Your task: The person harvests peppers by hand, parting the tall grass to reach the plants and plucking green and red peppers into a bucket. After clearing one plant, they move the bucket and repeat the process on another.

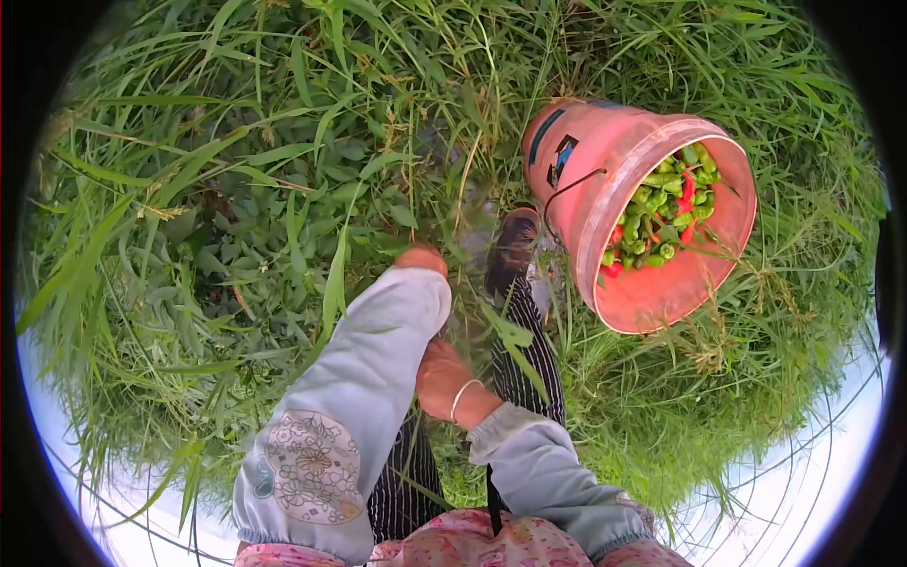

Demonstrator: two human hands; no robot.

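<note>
My left hand reaches down among green leafy plants. Its sleeve and the leaves cover most of it, so its fingers are hidden. Close behind the left forearm is my right hand, with a pale bangle at the wrist. That hand looks bent inward, but its fingers are out of sight behind the left sleeve. To the right, a pinkish-red bucket lies tilted in the grass, its mouth facing right. Inside it are many green and some red chili peppers.
Tall grass surrounds me on all sides, with long blades crossing near my arms. A dark shoe and a striped trouser leg are beside the bucket. A thin wire handle hangs at the bucket's side.
</note>
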